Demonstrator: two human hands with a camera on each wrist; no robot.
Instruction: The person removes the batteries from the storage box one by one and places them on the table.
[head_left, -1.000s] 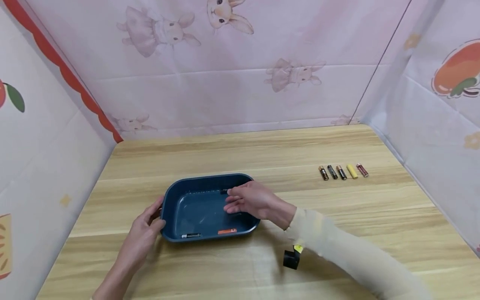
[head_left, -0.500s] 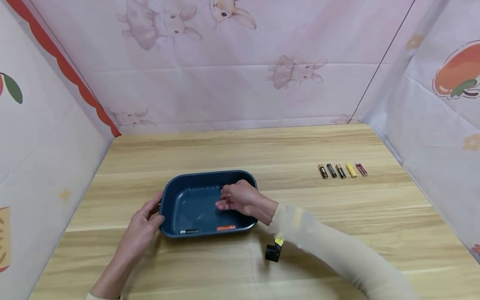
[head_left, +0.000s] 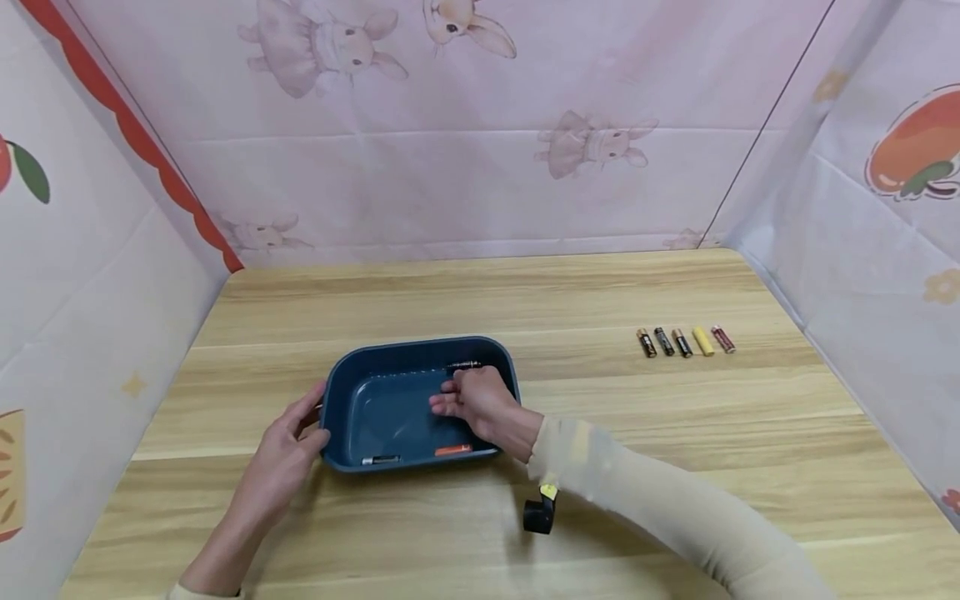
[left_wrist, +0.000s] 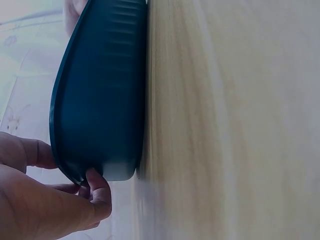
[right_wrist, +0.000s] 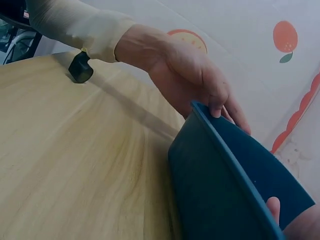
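Observation:
A dark blue plastic tray sits on the wooden table. My left hand grips its left rim, thumb on one side and fingers on the other; the left wrist view also has this hand pinching the rim. Inside the tray is my right hand, fingers loosely extended, with nothing visible between them. Just beyond that hand, a black battery lies along the far wall; whether the thumb touches it I cannot tell. Along the near wall lie a black-and-silver battery and an orange battery.
Several batteries, among them a yellow one, lie in a row at the table's right. A black camera hangs from the right wrist. Printed fabric walls the table's back and sides.
My right hand has shifted slightly left within the tray, and more of the black battery by the far wall now shows. The left hand keeps its grip on the rim.

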